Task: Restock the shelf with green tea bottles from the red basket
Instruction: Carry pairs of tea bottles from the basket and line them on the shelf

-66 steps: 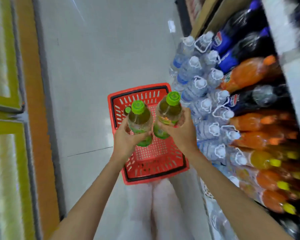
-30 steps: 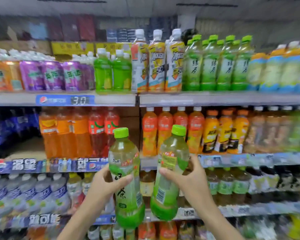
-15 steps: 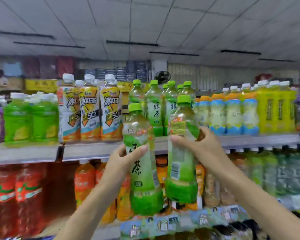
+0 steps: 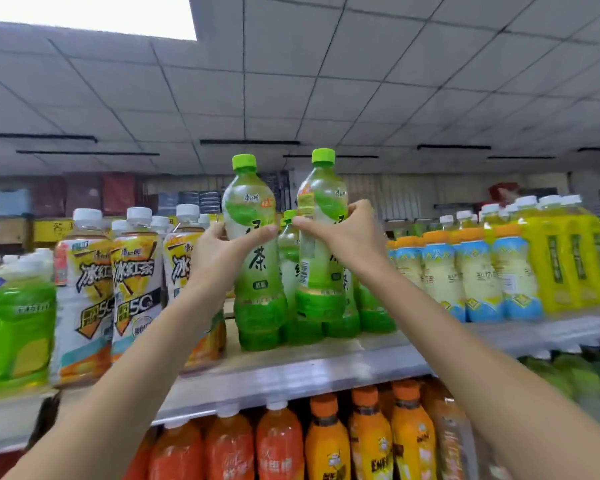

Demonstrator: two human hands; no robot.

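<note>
My left hand grips one green tea bottle around its waist, upright, with its green base over the front of the top shelf. Beside it, my right hand grips a second green tea bottle, upright and slightly higher. Behind both stand more green tea bottles in the same shelf slot, partly hidden by the held ones. The red basket is out of view.
Iced tea bottles with white caps stand directly left of the slot; blue and yellow bottles stand to the right. Orange drink bottles fill the shelf below. Green bottles sit at far left.
Both hands have lifted the two bottles from the basket up to the top shelf. In the last half second the bottles moved forward to the green tea slot.
</note>
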